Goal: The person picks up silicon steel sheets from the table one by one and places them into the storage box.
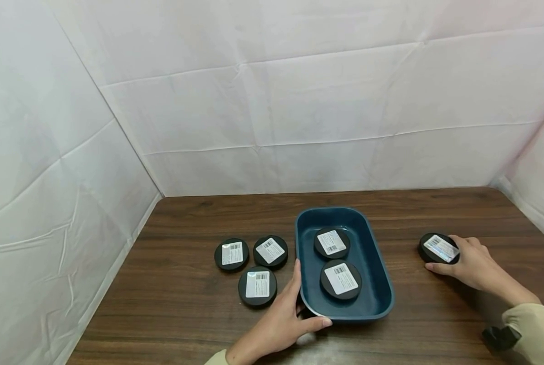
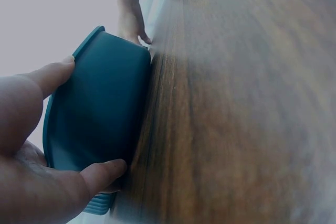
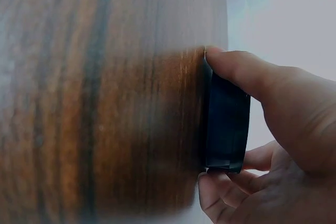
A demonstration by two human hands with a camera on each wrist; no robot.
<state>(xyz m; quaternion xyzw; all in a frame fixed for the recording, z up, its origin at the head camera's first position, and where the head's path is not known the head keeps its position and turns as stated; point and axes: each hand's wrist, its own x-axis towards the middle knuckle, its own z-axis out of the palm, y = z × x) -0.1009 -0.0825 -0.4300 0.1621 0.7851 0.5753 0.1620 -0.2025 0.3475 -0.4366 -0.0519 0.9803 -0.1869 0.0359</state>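
A dark blue rectangular tray (image 1: pixel 373 284) stands on the table, with two black round discs (image 1: pixel 340 280) lying inside it, white barcode labels up. My left hand (image 1: pixel 278 320) grips the tray's near left corner, thumb at the front rim and fingers along the left side. In the left wrist view the thumb and fingers hold the outer wall (image 2: pixel 100 98). Off to the right of the tray, my right hand (image 1: pixel 474 262) holds another labelled black disc (image 1: pixel 438 248) by its edge. The right wrist view shows this disc (image 3: pixel 228 124) between thumb and fingers, close against the tabletop.
Three more labelled discs (image 1: pixel 257 287) lie grouped on the table left of the tray, near my left hand. The brown wooden table (image 1: pixel 185 304) meets white cloth walls (image 1: pixel 299 101) at the back and both sides.
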